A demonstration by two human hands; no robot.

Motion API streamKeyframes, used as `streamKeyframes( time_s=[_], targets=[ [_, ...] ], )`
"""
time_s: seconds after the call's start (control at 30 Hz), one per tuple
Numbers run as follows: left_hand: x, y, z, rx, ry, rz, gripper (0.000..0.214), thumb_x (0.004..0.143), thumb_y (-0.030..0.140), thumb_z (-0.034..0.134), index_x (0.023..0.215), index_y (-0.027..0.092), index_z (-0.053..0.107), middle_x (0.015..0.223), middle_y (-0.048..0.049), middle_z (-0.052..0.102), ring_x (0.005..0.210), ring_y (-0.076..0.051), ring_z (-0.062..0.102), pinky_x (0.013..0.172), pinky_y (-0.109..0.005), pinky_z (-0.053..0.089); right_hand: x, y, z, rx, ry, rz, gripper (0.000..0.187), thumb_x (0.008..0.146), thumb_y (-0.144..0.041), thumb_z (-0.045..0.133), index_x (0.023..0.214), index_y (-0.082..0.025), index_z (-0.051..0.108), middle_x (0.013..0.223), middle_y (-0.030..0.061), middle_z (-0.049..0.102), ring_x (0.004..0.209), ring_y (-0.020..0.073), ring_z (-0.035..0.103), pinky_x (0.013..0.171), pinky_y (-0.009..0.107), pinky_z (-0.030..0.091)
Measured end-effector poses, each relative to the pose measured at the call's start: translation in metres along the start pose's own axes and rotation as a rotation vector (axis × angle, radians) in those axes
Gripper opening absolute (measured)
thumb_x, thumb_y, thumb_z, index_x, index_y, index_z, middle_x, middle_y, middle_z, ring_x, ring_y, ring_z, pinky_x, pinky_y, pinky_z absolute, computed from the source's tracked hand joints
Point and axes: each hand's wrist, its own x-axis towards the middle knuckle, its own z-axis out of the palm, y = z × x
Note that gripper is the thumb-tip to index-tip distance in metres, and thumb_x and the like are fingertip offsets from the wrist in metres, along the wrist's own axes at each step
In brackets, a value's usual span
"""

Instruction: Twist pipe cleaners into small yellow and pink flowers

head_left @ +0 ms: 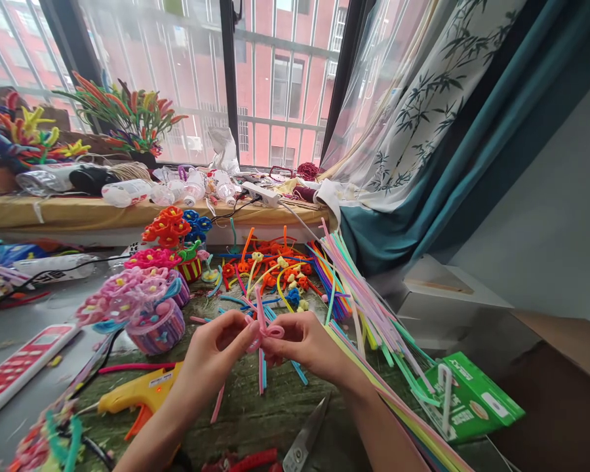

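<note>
Both hands meet over the middle of the worktable, working on a pink pipe cleaner bent into small loops, with one end sticking up. My left hand pinches the loops from the left, thumb against fingers. From the other side my right hand pinches a loop near the centre. Cut pieces of pink and blue pipe cleaner lie below the hands. To the left rests a yellow hot glue gun, partly behind my left forearm. Scissors lie near the front edge, their handles partly out of view.
Finished pipe-cleaner flower pots stand at the left. Orange pipe-cleaner pieces are heaped at the back. Long pastel pipe cleaners run along the right, beside a green box. Plastic bottles and a power strip sit on the windowsill.
</note>
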Motion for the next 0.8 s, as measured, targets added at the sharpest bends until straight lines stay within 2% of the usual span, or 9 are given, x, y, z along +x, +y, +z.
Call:
streamKeyframes(
  time_s=[0.23, 0.47, 0.57, 0.67, 0.8],
  targets=[
    [0.0016, -0.0045, 0.0056, -0.032, 0.006, -0.038, 0.033, 0.078, 0.047, 0.062, 0.067, 0.017, 0.055, 0.054, 0.0066, 0.049, 0.049, -0.009, 0.046, 0.046, -0.017, 0.037, 0.0033, 0.0018, 0.0023, 0.006, -0.024, -0.013, 0.041, 0.068, -0.051, 0.076, 0.073, -0.012, 0.064, 0.066, 0.0014, 0.062, 0.059, 0.0123, 0.059, 0.057, 0.023, 0.048],
    [0.0012, -0.0083, 0.0046, 0.01, 0.01, -0.024, 0.033, 0.078, 0.047, 0.062, 0.067, 0.017, 0.054, 0.056, 0.0061, 0.05, 0.049, -0.009, 0.046, 0.045, -0.018, 0.037, 0.0046, 0.004, 0.0072, -0.08, 0.031, -0.082, 0.039, 0.073, -0.05, 0.072, 0.069, -0.013, 0.062, 0.061, -0.0003, 0.058, 0.054, 0.0106, 0.053, 0.052, 0.021, 0.042],
    [0.0016, -0.0093, 0.0031, 0.073, 0.037, 0.004, 0.032, 0.077, 0.046, 0.062, 0.066, 0.017, 0.056, 0.058, 0.0048, 0.051, 0.052, -0.011, 0.046, 0.048, -0.019, 0.038, 0.0026, 0.0012, 0.0079, -0.259, 0.087, -0.153, 0.031, 0.079, -0.041, 0.069, 0.067, -0.013, 0.061, 0.058, -0.0031, 0.052, 0.055, 0.0091, 0.046, 0.053, 0.02, 0.038],
    [0.0025, -0.0082, 0.0007, 0.095, 0.003, -0.004, 0.03, 0.078, 0.046, 0.062, 0.069, 0.017, 0.059, 0.066, 0.0016, 0.058, 0.064, -0.015, 0.053, 0.058, -0.021, 0.042, 0.0016, -0.0022, 0.0068, -0.485, 0.122, -0.268, 0.027, 0.083, -0.028, 0.065, 0.062, -0.014, 0.058, 0.057, -0.0043, 0.048, 0.057, 0.0082, 0.041, 0.054, 0.019, 0.033],
    [0.0035, 0.0004, -0.0027, 0.084, -0.04, -0.062, 0.029, 0.073, 0.045, 0.067, 0.067, 0.017, 0.062, 0.063, 0.0024, 0.056, 0.063, -0.015, 0.051, 0.058, -0.021, 0.04, 0.0015, -0.0025, 0.0047, -0.581, 0.096, -0.339, 0.023, 0.084, -0.023, 0.063, 0.063, -0.014, 0.057, 0.06, -0.0044, 0.05, 0.059, 0.0081, 0.042, 0.055, 0.019, 0.032]
  ],
)
